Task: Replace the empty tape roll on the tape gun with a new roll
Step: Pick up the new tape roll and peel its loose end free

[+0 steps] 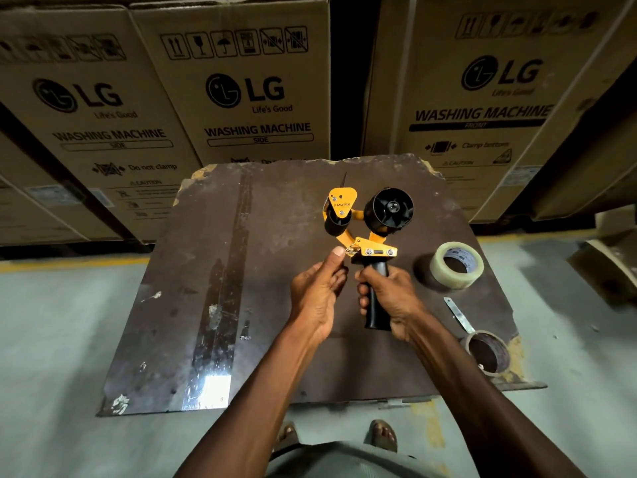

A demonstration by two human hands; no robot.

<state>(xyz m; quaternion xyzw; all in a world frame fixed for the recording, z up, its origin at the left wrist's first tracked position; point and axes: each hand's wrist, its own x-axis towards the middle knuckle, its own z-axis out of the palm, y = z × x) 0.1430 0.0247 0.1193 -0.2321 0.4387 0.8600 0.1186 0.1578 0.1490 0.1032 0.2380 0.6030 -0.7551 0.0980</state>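
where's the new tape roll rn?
Head view: the new tape roll lies on the board, right of the tape gun, beyond the empty core.

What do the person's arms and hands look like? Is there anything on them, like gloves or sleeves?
Both arms are bare up to the bottom edge of the picture: no sleeves show. The left hand and right hand wear no gloves. I see no rings, watch or bracelets.

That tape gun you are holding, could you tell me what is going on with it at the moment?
The right hand grips the black handle of the yellow tape gun, held above the dark board. The left hand touches the frame near the blade with its thumb. The gun's black hub carries no roll. The new tape roll lies on the board to the right, and the empty core lies nearer the corner.
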